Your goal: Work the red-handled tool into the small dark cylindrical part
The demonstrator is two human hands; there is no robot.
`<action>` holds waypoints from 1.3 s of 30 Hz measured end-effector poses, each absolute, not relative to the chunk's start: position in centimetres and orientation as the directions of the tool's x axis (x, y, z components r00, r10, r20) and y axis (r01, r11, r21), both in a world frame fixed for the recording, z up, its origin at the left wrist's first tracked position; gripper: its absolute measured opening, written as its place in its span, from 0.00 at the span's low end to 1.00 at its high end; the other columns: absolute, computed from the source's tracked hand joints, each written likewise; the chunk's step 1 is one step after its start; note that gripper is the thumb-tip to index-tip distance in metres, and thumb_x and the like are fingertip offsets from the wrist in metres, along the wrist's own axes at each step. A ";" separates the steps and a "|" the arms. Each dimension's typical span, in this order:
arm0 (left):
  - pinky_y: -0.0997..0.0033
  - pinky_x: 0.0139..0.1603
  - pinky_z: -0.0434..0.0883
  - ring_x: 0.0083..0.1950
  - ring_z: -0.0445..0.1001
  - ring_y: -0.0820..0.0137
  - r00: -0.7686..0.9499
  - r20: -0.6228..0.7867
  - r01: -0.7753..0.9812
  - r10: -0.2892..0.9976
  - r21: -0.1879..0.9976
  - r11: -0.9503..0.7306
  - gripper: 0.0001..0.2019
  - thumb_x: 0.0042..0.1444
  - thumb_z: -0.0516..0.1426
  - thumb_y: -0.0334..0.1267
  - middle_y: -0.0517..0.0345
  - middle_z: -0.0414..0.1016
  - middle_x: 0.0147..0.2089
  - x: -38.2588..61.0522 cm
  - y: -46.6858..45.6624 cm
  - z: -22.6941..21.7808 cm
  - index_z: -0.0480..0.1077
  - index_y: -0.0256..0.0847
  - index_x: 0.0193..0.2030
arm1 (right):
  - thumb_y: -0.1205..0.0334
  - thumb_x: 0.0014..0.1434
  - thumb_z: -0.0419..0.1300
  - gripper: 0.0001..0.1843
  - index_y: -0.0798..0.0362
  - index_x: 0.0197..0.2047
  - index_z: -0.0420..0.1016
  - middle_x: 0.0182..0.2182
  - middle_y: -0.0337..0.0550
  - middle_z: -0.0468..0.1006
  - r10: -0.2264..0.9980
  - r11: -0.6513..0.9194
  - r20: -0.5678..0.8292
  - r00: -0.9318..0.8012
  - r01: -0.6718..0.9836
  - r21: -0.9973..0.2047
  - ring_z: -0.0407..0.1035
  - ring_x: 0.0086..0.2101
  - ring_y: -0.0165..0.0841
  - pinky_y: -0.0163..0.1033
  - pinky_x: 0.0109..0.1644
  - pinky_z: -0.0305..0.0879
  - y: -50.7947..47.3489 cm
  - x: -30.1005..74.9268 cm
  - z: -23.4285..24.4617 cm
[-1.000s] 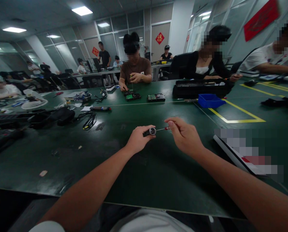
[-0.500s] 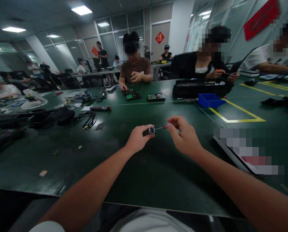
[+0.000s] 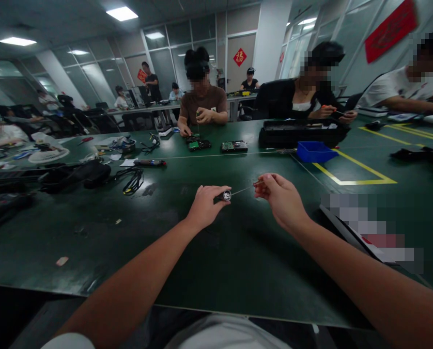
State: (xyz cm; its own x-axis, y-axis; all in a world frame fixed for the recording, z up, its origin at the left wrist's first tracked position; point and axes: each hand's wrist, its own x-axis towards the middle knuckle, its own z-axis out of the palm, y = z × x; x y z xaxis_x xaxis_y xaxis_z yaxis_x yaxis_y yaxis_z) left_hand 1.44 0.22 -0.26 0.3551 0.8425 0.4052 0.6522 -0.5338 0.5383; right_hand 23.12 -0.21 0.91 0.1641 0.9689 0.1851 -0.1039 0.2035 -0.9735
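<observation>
Between the thumb and fingers of my left hand (image 3: 205, 206) is a small dark cylindrical part (image 3: 227, 195) with a silvery ring at the end facing me. Its exact kind I cannot make out. My right hand (image 3: 280, 196) is closed on the handle of a thin screwdriver (image 3: 242, 189); the fingers cover most of that handle. The long metal shaft points left and slightly down, its tip at the ringed end of the part. Whether the tip touches it I cannot tell. Both hands are above the green table (image 3: 202, 271).
A blue bin (image 3: 315, 151) stands at the right, before a long black housing (image 3: 303, 133). Opposite me a person (image 3: 204, 104) works beside green circuit boards (image 3: 199, 145). Black cables (image 3: 133, 182) and a pen-like tool (image 3: 151, 163) lie left; a blurred-out flat item (image 3: 362, 232) lies right.
My right hand has shifted its grip on the screwdriver, with the fingers now curled differently and the handle slightly farther right and higher. The left hand has barely moved.
</observation>
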 end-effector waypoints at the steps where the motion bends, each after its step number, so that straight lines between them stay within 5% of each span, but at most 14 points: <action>1: 0.47 0.65 0.59 0.59 0.71 0.59 0.354 0.405 0.653 0.843 0.538 -0.533 0.18 0.58 0.63 0.38 0.57 0.78 0.56 1.4 0.2 -0.2 0.73 0.50 0.56 | 0.50 0.63 0.58 0.12 0.50 0.38 0.73 0.31 0.41 0.77 0.962 0.235 0.224 0.155 -0.050 -0.971 0.72 0.31 0.33 0.41 0.36 0.71 -0.4 23.0 0.9; 16: 0.45 0.67 0.54 0.59 0.70 0.60 0.391 0.357 0.710 0.849 0.470 -0.525 0.19 0.58 0.64 0.38 0.57 0.77 0.56 1.4 0.2 -0.3 0.73 0.51 0.57 | 0.51 0.67 0.51 0.14 0.51 0.40 0.70 0.30 0.44 0.79 0.873 0.447 0.488 -0.027 0.448 -0.774 0.75 0.32 0.38 0.43 0.37 0.68 -2.1 22.6 2.4; 23: 0.37 0.68 0.50 0.58 0.70 0.58 0.385 0.281 0.747 0.879 0.464 -0.476 0.18 0.59 0.63 0.40 0.56 0.78 0.54 1.4 0.4 -0.6 0.73 0.50 0.56 | 0.56 0.68 0.49 0.12 0.51 0.42 0.70 0.31 0.45 0.80 0.823 0.505 0.544 -0.167 0.655 -0.562 0.74 0.32 0.39 0.42 0.36 0.65 -1.9 23.0 2.4; 27: 0.39 0.68 0.53 0.58 0.70 0.57 0.361 0.283 0.726 0.889 0.513 -0.458 0.17 0.59 0.62 0.39 0.55 0.77 0.54 1.4 0.4 -0.5 0.73 0.47 0.56 | 0.55 0.68 0.48 0.12 0.51 0.41 0.70 0.30 0.45 0.79 0.822 0.480 0.552 -0.141 0.694 -0.537 0.73 0.30 0.38 0.42 0.35 0.64 -1.9 23.0 2.5; 32: 0.56 0.58 0.70 0.53 0.74 0.60 0.320 0.305 0.644 0.897 0.624 -0.442 0.16 0.57 0.63 0.34 0.51 0.76 0.53 1.5 0.4 -0.3 0.73 0.42 0.52 | 0.54 0.68 0.49 0.12 0.50 0.41 0.70 0.30 0.45 0.79 0.828 0.467 0.551 -0.108 0.676 -0.570 0.73 0.30 0.38 0.43 0.35 0.63 -2.1 22.9 2.4; 39: 0.57 0.58 0.70 0.55 0.72 0.59 0.359 0.239 0.666 0.902 0.612 -0.427 0.20 0.60 0.57 0.34 0.46 0.72 0.57 1.8 -0.3 -0.1 0.66 0.40 0.59 | 0.53 0.68 0.49 0.13 0.50 0.41 0.70 0.31 0.45 0.80 0.841 0.459 0.534 -0.090 0.641 -0.615 0.74 0.31 0.39 0.43 0.35 0.64 -2.1 22.8 2.3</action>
